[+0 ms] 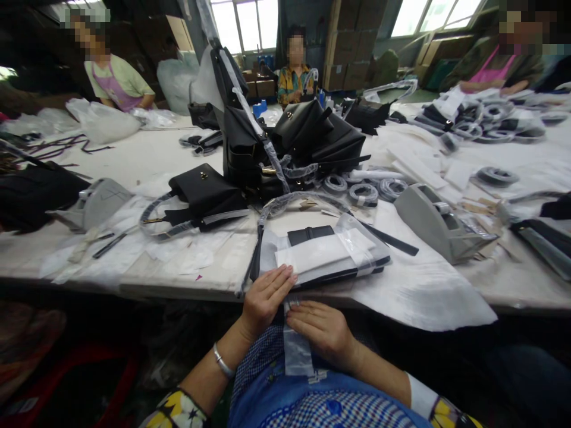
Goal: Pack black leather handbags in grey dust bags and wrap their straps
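Observation:
A flat black handbag lies at the table's front edge, with a plastic-wrapped handle arching behind it. On it rest a white padding sheet and a small black piece with a strap across it. My left hand lies with straight fingers on the padding's lower left corner. Below it, my right hand closes on a clear plastic strip that hangs over the table edge against my blue apron. The right thumb is hidden.
Another black handbag lies to the left, before a pile of black bags. Grey tape dispensers stand on both sides. Wrapped strap coils sit behind. A white sheet overhangs the edge. Several people work across the table.

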`<state>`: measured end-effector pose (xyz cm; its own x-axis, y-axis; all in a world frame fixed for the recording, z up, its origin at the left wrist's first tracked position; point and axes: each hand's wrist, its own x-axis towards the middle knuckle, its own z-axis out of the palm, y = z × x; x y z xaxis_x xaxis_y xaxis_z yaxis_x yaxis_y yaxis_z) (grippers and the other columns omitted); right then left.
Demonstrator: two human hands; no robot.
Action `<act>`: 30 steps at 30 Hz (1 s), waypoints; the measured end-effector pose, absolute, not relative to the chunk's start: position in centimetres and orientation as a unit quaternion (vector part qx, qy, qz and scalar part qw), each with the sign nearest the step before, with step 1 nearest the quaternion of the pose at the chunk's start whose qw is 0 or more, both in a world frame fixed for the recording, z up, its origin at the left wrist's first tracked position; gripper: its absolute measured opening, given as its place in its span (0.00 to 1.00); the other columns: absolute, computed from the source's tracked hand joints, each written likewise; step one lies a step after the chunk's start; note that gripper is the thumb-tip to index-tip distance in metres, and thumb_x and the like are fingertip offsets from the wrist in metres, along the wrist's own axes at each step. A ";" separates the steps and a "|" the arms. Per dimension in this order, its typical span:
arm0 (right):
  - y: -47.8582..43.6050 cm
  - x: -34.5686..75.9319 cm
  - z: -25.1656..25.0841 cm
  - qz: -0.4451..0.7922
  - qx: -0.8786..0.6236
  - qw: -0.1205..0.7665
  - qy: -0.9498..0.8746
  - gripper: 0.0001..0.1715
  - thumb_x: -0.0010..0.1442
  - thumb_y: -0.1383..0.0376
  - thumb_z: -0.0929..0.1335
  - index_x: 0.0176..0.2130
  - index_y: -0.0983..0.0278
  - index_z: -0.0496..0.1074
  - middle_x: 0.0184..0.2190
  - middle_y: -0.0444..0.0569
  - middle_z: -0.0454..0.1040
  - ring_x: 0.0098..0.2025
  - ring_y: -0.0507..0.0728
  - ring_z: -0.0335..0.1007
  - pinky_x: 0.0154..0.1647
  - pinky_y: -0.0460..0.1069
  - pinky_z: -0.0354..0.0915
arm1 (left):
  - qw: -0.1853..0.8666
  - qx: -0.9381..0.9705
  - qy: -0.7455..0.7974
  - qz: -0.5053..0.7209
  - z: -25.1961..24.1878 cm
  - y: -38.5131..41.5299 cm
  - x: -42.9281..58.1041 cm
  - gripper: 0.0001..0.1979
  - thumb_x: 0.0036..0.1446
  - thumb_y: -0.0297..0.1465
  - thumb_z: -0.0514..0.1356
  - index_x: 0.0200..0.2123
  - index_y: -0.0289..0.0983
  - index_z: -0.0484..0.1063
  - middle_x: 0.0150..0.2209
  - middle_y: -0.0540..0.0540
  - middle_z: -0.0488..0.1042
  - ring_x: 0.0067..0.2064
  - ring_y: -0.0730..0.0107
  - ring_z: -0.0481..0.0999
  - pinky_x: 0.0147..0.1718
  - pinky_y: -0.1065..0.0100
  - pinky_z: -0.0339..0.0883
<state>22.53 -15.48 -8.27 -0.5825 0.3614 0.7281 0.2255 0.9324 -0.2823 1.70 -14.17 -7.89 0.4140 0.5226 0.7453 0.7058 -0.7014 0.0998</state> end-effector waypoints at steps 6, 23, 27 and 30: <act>-14.1 23.0 -3.9 0.062 -0.154 0.399 -0.902 0.13 0.68 0.70 0.63 0.48 0.65 0.76 0.42 0.51 0.82 0.44 0.55 0.79 0.51 0.52 0.73 | 0.117 -0.829 -0.377 -0.395 -7.6 -14.3 1.9 0.20 0.68 0.22 0.51 0.60 0.36 0.68 0.56 0.39 0.75 0.61 0.60 0.71 0.55 0.56 0.71; -4.7 19.6 -1.0 0.111 -0.381 0.226 -0.890 0.03 0.57 0.65 0.76 0.32 0.58 0.79 0.29 0.43 0.79 0.36 0.56 0.71 0.35 0.48 0.63 | 0.093 -0.759 -0.445 -0.466 -7.5 -15.4 2.4 0.13 0.64 0.20 0.55 0.49 0.35 0.74 0.45 0.41 0.80 0.48 0.63 0.79 0.51 0.60 0.74; -3.5 18.7 -0.1 0.134 -0.416 0.135 -0.889 0.06 0.54 0.62 0.77 0.31 0.58 0.77 0.29 0.41 0.78 0.34 0.54 0.72 0.30 0.47 0.58 | 0.082 -0.750 -0.468 -0.460 -7.3 -15.4 2.6 0.12 0.65 0.21 0.54 0.48 0.34 0.73 0.43 0.41 0.80 0.45 0.64 0.80 0.50 0.62 0.74; -2.8 18.3 0.3 0.144 -0.432 0.098 -0.885 0.08 0.55 0.59 0.77 0.32 0.59 0.77 0.29 0.41 0.77 0.31 0.53 0.71 0.28 0.46 0.54 | 0.097 -0.756 -0.478 -0.436 -6.7 -15.4 2.8 0.13 0.66 0.23 0.53 0.49 0.37 0.74 0.44 0.42 0.80 0.45 0.64 0.80 0.47 0.65 0.75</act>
